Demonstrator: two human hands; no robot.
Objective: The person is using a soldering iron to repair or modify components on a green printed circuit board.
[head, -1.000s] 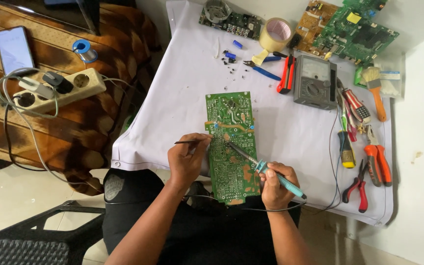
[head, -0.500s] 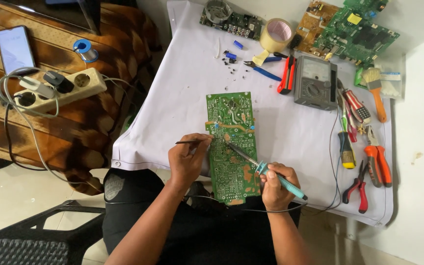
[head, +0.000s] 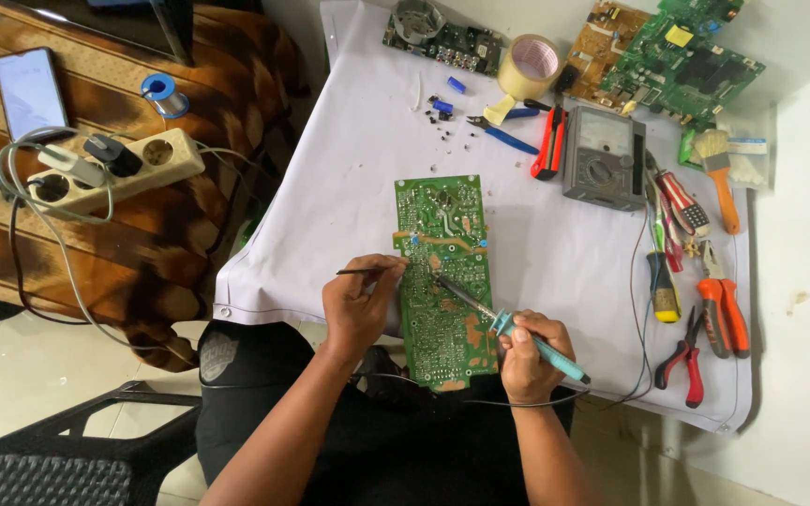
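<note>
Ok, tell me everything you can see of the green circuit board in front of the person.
The green circuit board is a long rectangle lying flat, solder side up, on the white table cover, its near end at the table edge. Brownish patches mark its lower half. The soldering iron in the right hand has its tip on the board's middle; the left hand brings a thin dark tool to its left edge.
</note>
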